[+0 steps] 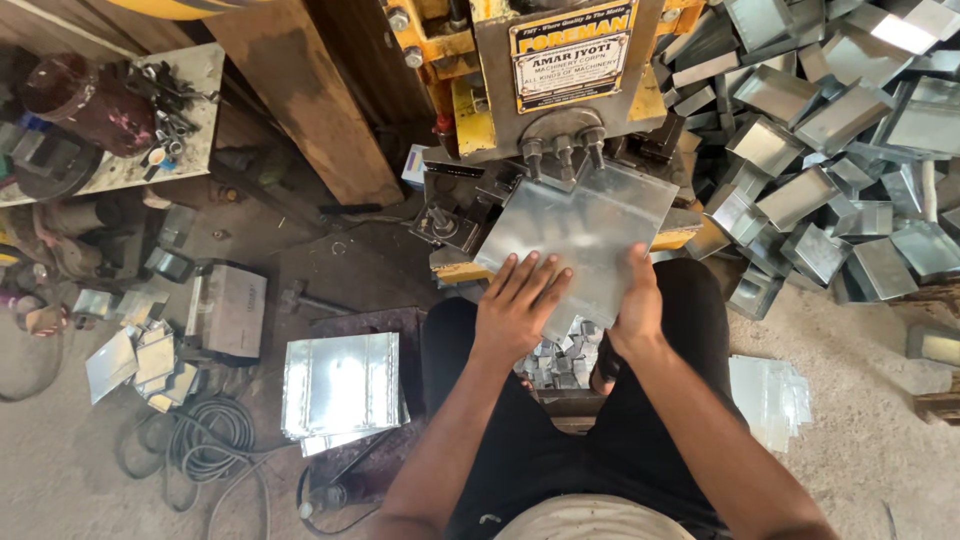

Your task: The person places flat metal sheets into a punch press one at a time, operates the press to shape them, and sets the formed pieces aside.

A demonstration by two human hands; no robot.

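A flat, shiny metal sheet lies tilted on the bed of a yellow and grey press machine, its far corner under the punch head. My left hand presses flat on the sheet's near left part, fingers spread. My right hand grips the sheet's near right edge. Small cut metal scraps lie heaped between my knees below the sheet.
A stack of blank metal sheets rests at my left. More sheets lie on the floor at my right. A big pile of folded metal boxes fills the upper right. Cables, tools and a cluttered table are at left.
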